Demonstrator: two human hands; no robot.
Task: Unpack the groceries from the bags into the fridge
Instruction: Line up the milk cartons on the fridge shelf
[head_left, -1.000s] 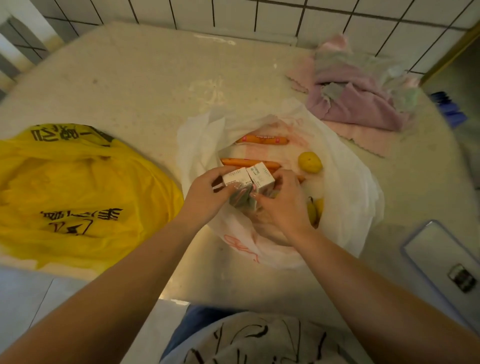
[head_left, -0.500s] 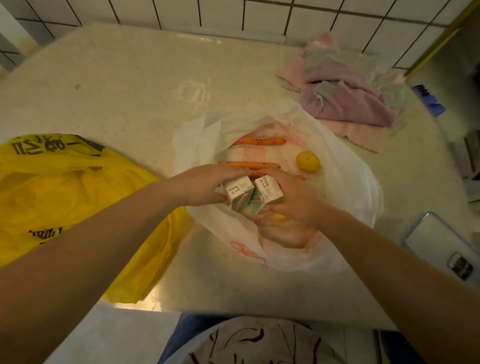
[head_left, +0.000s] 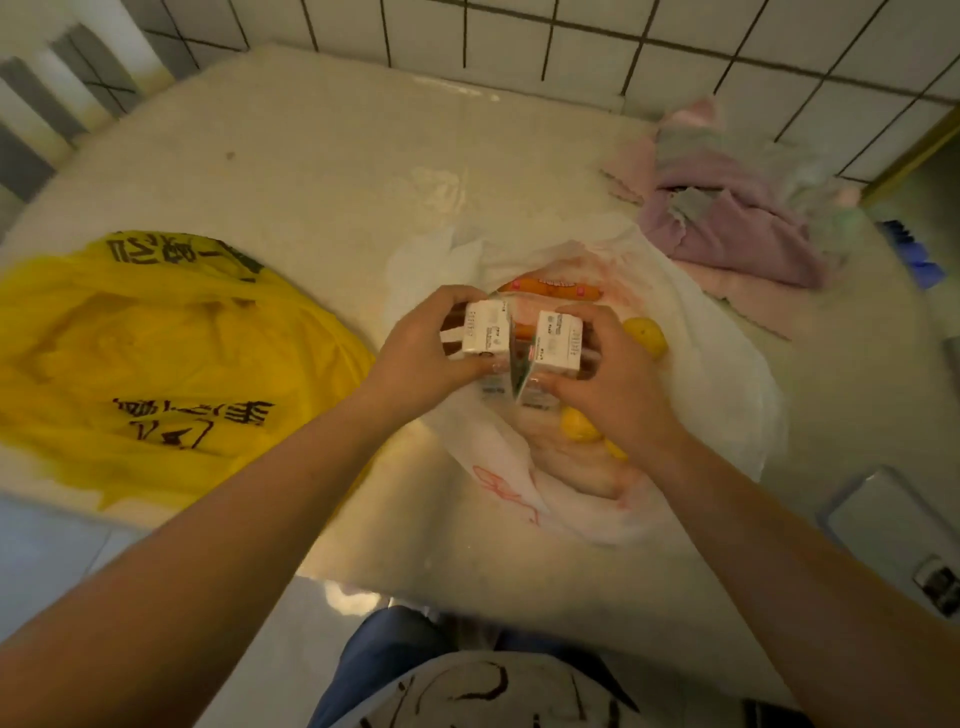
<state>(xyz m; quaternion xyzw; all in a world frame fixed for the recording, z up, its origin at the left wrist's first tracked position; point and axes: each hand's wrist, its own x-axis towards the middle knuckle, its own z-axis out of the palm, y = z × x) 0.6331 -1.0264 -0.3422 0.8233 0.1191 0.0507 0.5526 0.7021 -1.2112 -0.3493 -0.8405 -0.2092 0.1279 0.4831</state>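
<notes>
On the pale speckled counter, backed by a white tiled wall:

Yellow plastic bag, black printed characters, slumped at the left, reaching the counter's near edge.

White plastic bag, red print on its near side, mouth spread open at the centre, just beside the yellow one.

Heap of pink and lilac cloths, far right, touching the white bag's far rim.

Grey flat device, near right edge of the counter; what it is cannot be told.

Left hand, fingers curled round the left carton, thumb on its near face.

Right hand, fingers and thumb curled round the right carton.

The two small white cartons are held side by side above the open mouth of the white bag, tops tilted apart, lower edges meeting; small print on them is unreadable.

Inside the white bag: an orange wrapped sausage at the far side, a round yellow fruit just right of the right hand, further yellow fruit partly under that hand's wrist.
</notes>
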